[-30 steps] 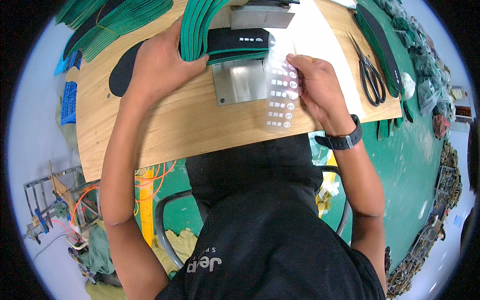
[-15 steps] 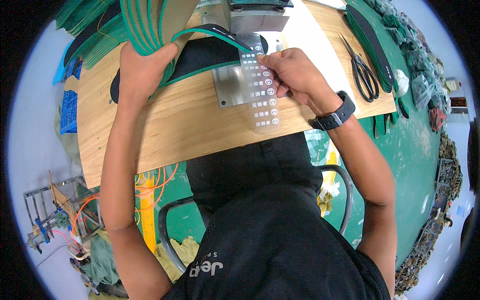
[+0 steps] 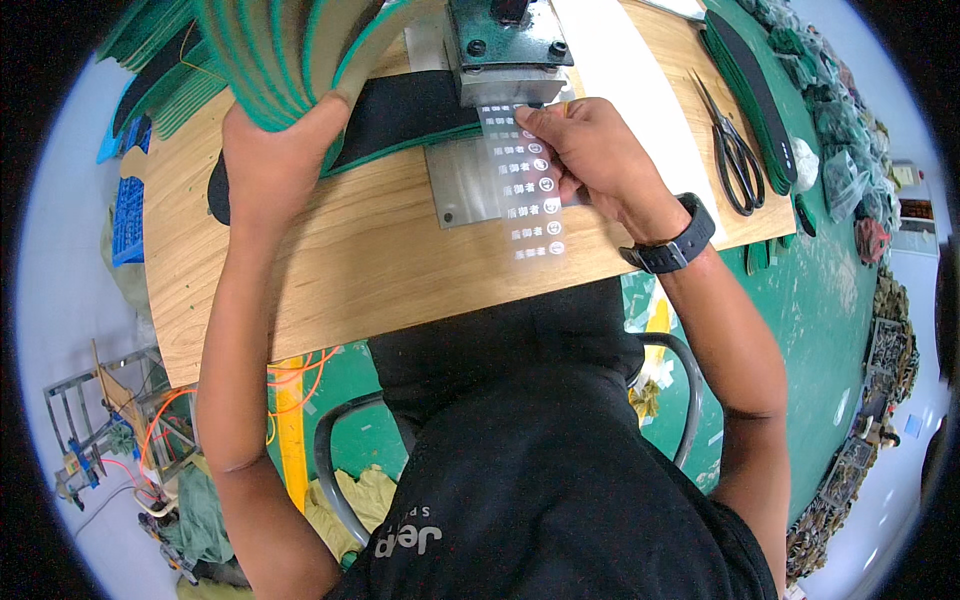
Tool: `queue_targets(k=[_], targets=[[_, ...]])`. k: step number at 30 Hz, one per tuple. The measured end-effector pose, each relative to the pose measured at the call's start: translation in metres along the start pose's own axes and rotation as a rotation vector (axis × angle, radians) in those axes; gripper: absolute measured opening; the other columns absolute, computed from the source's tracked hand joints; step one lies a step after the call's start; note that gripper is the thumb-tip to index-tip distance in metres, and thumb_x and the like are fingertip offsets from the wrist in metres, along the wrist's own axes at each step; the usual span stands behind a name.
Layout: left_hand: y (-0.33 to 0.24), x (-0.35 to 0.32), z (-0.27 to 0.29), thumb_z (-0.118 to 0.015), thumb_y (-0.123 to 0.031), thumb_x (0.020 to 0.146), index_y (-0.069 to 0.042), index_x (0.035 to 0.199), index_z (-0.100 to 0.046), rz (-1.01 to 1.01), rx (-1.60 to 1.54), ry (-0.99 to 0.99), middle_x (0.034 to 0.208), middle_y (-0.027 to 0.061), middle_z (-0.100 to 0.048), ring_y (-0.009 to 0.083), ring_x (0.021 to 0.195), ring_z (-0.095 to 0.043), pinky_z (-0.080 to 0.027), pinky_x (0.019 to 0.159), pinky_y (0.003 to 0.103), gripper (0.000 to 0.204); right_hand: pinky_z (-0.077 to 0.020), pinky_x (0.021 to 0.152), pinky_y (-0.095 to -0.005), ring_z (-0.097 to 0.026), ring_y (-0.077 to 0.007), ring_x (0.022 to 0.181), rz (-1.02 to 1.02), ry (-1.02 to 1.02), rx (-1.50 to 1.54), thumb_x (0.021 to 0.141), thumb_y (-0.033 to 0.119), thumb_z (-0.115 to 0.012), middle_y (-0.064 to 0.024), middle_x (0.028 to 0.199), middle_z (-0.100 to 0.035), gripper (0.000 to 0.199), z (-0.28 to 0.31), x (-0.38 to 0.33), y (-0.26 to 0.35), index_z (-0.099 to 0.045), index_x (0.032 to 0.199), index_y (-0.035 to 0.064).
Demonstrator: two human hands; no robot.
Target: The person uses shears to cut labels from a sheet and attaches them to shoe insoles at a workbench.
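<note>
My left hand point(image 3: 272, 150) grips a fanned stack of green-edged insoles point(image 3: 290, 55) and lifts it above the wooden bench point(image 3: 340, 270). One black insole point(image 3: 400, 115) lies flat, its end under the dark metal press head point(image 3: 505, 40). My right hand point(image 3: 590, 150) pinches a clear strip of white label prints point(image 3: 528, 190) and holds it over the insole and the steel base plate point(image 3: 462, 185) below the press. A black watch sits on my right wrist.
Black scissors point(image 3: 730, 150) lie on the bench at the right. More green and black insoles point(image 3: 750, 90) line the far right edge, with bagged items beyond. A blue crate point(image 3: 128, 215) stands at the left. A chair and orange cables show below.
Both hands have moved up toward the press. The left hand has raised the insole stack higher, and the right hand has slid the clear strip forward until its top end reaches the press head.
</note>
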State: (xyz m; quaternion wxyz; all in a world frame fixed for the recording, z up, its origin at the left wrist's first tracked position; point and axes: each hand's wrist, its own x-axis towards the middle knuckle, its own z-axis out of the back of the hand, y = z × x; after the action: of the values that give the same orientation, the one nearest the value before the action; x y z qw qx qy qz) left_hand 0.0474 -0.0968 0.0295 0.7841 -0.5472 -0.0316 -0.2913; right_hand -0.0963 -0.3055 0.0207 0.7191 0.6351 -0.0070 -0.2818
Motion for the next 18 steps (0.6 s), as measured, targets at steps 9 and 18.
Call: queue_targets(k=[9,18], targets=[[-0.008,0.011,-0.015,-0.075,-0.036,0.062,-0.002,0.138,-0.036,-0.273,0.679,0.314,0.110,0.0252,-0.060,0.0378,0.102,-0.059,-0.047,0.091,0.041,0.092,-0.0434,0.043,-0.0178,-0.054,-0.0061,0.048,0.081,0.044,0.119,0.090,0.019,-0.059,-0.0030,0.061,-0.059,0.025,0.008,-0.011,-0.005,-0.061,0.074,-0.0001],[-0.002,0.015,0.001,-0.069,-0.031,0.067,-0.005,0.118,-0.057,-0.097,0.398,0.341,0.081,0.0143,-0.065,0.0247,0.074,-0.062,-0.048,0.073,0.035,0.058,-0.0444,0.041,-0.0219,-0.054,-0.0120,0.045,0.060,-0.039,0.291,0.091,0.018,-0.055,-0.0075,0.060,-0.059,0.027,0.018,-0.019,-0.014,-0.060,0.073,-0.0018]])
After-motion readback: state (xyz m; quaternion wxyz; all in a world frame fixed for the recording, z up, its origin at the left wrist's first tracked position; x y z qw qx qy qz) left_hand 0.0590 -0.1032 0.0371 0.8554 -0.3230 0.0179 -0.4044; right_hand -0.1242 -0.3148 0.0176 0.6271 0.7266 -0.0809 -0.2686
